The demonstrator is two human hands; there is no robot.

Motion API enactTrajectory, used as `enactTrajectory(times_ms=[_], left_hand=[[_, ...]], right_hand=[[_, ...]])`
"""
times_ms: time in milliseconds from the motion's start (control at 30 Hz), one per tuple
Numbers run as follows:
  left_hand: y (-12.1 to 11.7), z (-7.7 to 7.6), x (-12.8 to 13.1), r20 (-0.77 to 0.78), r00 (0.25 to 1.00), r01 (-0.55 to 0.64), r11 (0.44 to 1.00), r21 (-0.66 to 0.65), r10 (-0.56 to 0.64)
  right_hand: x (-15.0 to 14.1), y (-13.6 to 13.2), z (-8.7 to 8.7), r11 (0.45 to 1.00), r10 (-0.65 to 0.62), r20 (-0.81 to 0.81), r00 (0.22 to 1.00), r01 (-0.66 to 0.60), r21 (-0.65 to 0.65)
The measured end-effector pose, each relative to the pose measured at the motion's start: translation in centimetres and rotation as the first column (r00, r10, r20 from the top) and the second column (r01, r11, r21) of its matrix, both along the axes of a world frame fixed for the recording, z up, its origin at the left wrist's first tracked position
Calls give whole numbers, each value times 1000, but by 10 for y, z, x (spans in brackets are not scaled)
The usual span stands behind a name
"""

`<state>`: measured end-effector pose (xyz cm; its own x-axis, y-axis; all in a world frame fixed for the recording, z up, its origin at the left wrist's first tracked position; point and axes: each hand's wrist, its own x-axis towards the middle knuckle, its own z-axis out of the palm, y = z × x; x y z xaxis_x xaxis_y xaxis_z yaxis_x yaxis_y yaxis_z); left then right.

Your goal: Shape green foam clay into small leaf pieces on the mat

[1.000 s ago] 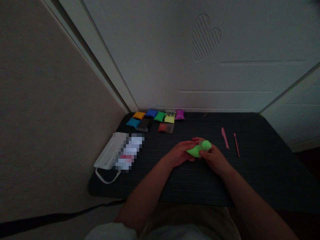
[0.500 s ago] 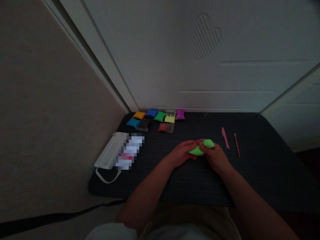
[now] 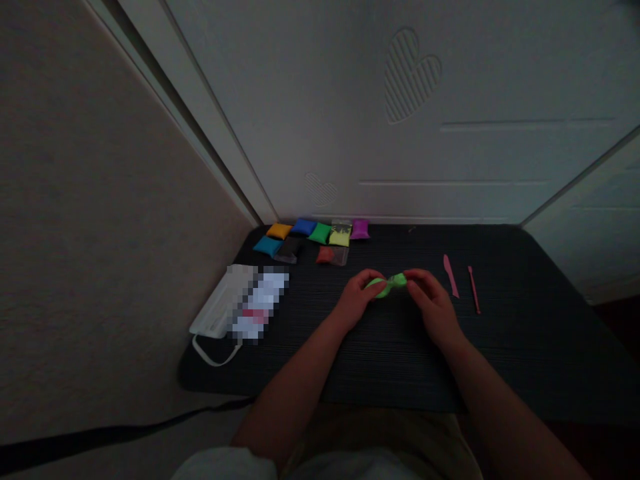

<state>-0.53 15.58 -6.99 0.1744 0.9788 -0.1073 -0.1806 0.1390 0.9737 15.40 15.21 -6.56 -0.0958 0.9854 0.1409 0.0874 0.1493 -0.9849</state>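
Packet [image 3: 395, 281], green and narrow-waisted, gripped by the left hand [image 3: 356, 298] and pinched at its other end by the right hand [image 3: 438, 310], may split mid-length if overstretched.

Dark table [image 3: 380, 370]: coloured packets [image 3: 319, 233] at back; mask [image 3: 223, 303], blurred item [image 3: 260, 307] left; pink tools [image 3: 451, 277] right.

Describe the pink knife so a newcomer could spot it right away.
On the dark table, look just past the right hand, slightly to its right. The knife lies there, left of a thin pink rod; its broader blade sets it apart.
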Motion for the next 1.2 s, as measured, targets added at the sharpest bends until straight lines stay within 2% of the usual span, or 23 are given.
enactTrajectory(times_ms=[200, 367, 467, 767, 1033, 1200], left_hand=[[-1, 3, -1, -73, 997, 28, 999, 17, -27], [-3, 6, -1, -131, 991, 29, 999, 34, -24], [-4, 7, -2, -189, 982, 34, 996, 81, -18], [-3, 3, -3, -340, 938, -2, 978, 208, 74], [-3, 2, -3, -376, 926, 58, 975, 214, 27], [-3, 3, -3, -449, 893, 92, 968, 233, 23]], right_hand=[[2, 3, -3, 996, -62, 103, 993, 55, 72], [0, 4, -6, 996, 12, -4, 1000, -12, -91], [0, 5, -8, 988, 54, -50, 997, -61, -142], [-1, 6, -10, 979, 130, -51, 990, -136, -149], [2, 7, -12, 958, 192, -75, 979, -203, -205], [4, 9, -13, 934, 245, -112, 963, -266, -239]])
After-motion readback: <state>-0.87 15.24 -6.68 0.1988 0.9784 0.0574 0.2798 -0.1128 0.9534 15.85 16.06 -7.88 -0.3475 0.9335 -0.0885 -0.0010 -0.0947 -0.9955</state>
